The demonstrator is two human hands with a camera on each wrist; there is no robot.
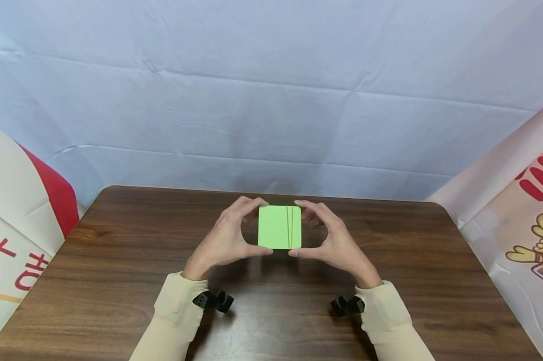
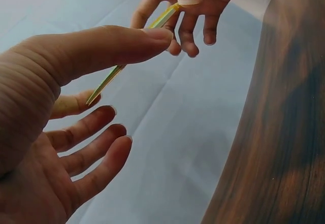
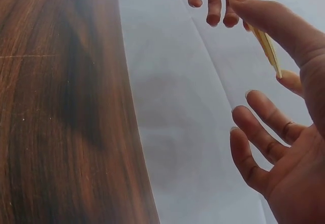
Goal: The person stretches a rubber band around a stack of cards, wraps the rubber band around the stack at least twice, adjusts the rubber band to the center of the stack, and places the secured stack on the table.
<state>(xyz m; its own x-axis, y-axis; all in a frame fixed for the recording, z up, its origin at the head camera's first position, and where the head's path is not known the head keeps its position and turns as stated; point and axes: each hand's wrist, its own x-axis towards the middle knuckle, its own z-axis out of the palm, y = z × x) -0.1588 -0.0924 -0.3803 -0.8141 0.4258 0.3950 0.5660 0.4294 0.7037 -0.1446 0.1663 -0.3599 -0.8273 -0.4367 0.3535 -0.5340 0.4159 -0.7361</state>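
Observation:
Between the two hands, a thin green square card stack (image 1: 273, 227) with rounded corners is held up above the table. A yellowish rubber band (image 1: 290, 228) runs round it near its right side, in two strands. My left hand (image 1: 228, 234) pinches the left part by its top and bottom edges, thumb below and index finger above. In the same way my right hand (image 1: 332, 234) pinches the right part. Seen edge-on in the left wrist view, the green stack (image 2: 105, 84) looks thin. The other fingers of both hands are spread behind it, touching nothing.
A dark brown wooden table (image 1: 118, 260) lies beneath the hands. Behind it hangs a creased pale cloth (image 1: 271, 110). Printed sheets with red marks stand at the left (image 1: 18, 225) and right. A small black camera is worn on each wrist.

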